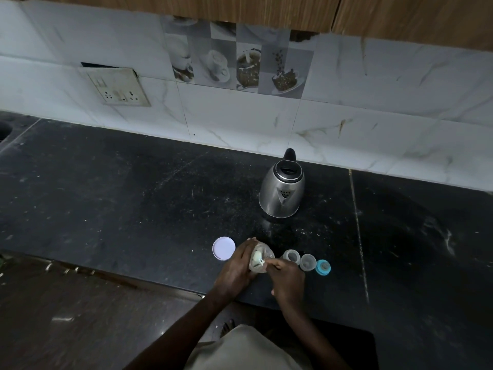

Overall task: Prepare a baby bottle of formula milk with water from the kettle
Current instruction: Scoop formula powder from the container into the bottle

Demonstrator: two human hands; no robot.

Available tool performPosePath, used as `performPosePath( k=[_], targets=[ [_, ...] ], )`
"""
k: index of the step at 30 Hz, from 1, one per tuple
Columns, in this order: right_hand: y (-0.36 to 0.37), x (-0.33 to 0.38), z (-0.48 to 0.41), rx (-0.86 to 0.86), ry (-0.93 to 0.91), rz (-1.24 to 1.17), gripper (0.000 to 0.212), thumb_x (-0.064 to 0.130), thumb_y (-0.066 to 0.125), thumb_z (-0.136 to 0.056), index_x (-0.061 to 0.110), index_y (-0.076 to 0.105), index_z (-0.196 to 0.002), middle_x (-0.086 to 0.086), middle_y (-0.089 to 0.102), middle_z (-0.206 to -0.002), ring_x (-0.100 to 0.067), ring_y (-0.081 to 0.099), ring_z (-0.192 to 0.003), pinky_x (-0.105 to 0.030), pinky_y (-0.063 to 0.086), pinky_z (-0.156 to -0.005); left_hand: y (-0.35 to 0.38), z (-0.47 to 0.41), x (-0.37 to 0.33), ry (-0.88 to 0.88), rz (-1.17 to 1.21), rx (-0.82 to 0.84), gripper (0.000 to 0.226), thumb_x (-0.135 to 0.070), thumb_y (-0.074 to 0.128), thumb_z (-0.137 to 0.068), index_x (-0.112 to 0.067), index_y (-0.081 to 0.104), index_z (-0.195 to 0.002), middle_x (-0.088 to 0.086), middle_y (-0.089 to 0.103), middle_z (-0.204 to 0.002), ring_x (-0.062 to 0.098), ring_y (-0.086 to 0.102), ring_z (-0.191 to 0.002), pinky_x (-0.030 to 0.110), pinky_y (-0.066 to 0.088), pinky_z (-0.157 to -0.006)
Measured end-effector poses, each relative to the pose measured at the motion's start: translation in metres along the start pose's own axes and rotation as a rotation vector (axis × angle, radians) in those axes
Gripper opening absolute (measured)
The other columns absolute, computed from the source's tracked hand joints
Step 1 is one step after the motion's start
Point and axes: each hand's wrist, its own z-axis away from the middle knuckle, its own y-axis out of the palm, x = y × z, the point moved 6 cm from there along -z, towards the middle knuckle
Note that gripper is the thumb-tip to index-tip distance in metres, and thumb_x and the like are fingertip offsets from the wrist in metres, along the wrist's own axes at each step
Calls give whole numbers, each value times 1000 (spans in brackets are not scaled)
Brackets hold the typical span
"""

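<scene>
My left hand [237,265] grips a small clear jar of formula [262,256], tilted toward me near the counter's front edge. My right hand [286,279] pinches the handle of a pale scoop [258,259] whose bowl sits inside the jar's mouth. The jar's white lid [223,248] lies flat to the left. To the right, in a row, stand the clear baby bottle [291,256], a clear cap [307,262] and the blue teat ring [323,267]. The steel kettle [281,192] stands behind them with its lid up and spout facing me.
The black stone counter [133,196] runs along a marble-tiled wall with a socket plate [117,86] at the left. A sink corner [4,129] shows at the far left. Wooden cabinets [373,14] hang overhead. The floor lies below the counter's front edge.
</scene>
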Motion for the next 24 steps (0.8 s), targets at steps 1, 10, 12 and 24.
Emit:
performPosePath(
  k=[1, 10, 12, 24],
  targets=[
    [-4, -3, 2, -2, 28, -76, 13, 22, 74, -90, 30, 83, -90, 17, 78, -84, -15, 72, -61, -36, 60, -61, 1, 0, 3, -26, -1, 9, 82, -26, 78, -87, -5, 38, -157, 8, 39, -163, 20, 36, -152, 32, 30, -126],
    [-17, -5, 13, -49, 70, -268, 9, 19, 78, -92, 25, 84, -96, 16, 79, -81, -13, 62, -42, -27, 49, -41, 5, -1, 20, -219, 66, 73, 102, -22, 84, -79, -15, 27, -163, -1, 30, -168, 15, 29, -153, 10, 12, -122],
    [-20, -9, 14, -54, 143, -361, 9, 20, 80, -90, 23, 84, -97, 11, 80, -84, -13, 61, -46, -28, 47, -41, 4, -4, 21, -265, 104, 61, 106, -21, 88, -74, -14, 29, -162, 0, 36, -165, 14, 34, -150, 7, 14, -118],
    [-87, -31, 12, -205, 123, -415, 9, 22, 79, -91, 29, 83, -96, 12, 80, -90, -6, 68, -59, -29, 54, -55, -9, -8, 24, -295, 174, -57, 130, -30, 98, -62, -17, 18, -164, 0, 27, -171, 11, 21, -157, 34, 24, -128]
  ],
)
